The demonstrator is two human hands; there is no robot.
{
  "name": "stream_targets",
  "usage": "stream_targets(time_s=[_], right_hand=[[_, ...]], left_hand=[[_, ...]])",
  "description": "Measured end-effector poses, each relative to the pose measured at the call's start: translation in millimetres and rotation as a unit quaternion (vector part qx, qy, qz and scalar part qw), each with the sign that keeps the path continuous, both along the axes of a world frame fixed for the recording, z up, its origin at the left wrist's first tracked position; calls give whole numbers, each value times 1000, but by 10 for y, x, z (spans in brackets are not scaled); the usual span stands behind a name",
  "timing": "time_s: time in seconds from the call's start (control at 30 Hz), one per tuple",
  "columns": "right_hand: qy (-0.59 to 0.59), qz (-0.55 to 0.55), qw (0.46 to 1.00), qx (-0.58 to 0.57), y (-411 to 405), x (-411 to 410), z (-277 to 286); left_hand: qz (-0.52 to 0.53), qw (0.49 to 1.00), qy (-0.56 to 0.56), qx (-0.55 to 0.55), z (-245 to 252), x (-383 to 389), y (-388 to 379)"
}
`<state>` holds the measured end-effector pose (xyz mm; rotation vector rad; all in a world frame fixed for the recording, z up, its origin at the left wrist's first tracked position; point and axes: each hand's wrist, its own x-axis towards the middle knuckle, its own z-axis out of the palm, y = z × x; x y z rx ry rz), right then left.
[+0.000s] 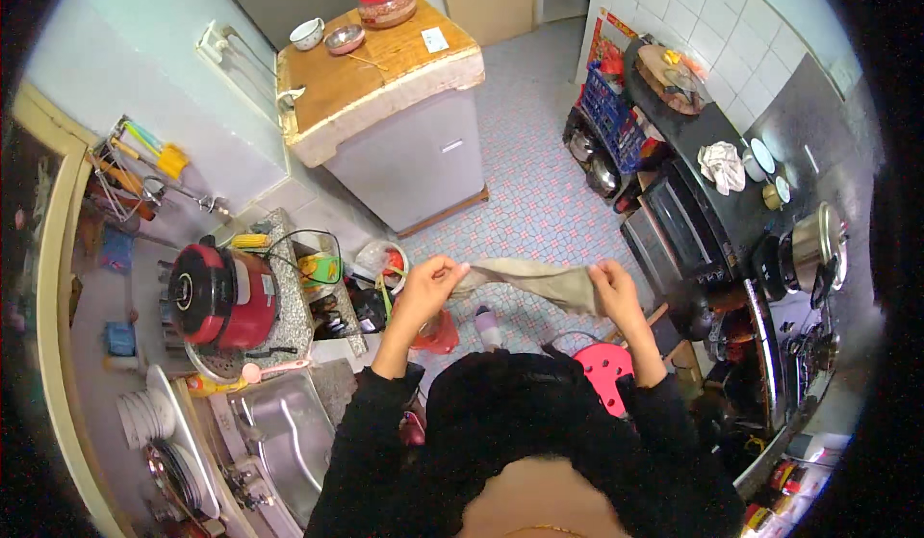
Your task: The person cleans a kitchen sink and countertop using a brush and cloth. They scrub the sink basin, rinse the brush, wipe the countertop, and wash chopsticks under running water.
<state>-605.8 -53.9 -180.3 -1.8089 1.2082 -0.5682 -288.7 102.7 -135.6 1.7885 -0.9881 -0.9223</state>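
A greyish-beige cloth [538,283] is stretched between my two hands, above the tiled floor. My left hand [435,282] pinches one end of it between thumb and fingers. At the other end, my right hand [612,289] grips the cloth near its corner. The fabric sags a little in the middle and hangs lower towards the right. Part of a foot in a light sock [489,327] shows on the floor beneath the cloth.
A red electric pressure cooker [249,300] stands on the left counter beside a steel sink [289,422]. A pink plastic stool [603,372] is by my right forearm. On the right counter are a crumpled white cloth [722,168] and a steel pot [818,246]. Ahead stands a wood-topped cabinet [404,155].
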Motion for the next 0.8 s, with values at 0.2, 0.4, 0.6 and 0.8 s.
stream_targets(time_s=[0.2,0.4,0.6,0.8], right_hand=[[-94,96,987,89,-15,1391,668],[-200,222,935,194,-14,1711,909],[-359,58,717,595,-821,1572,226],[-380,106,621,677,-1303,1901,545]], left_hand=[[47,983,170,-54,47,23,-557],[104,984,51,-132,118,75,-857],[12,979,52,-196,492,-63,-1345],[-137,957,-202,-156,559,-282,-1786]])
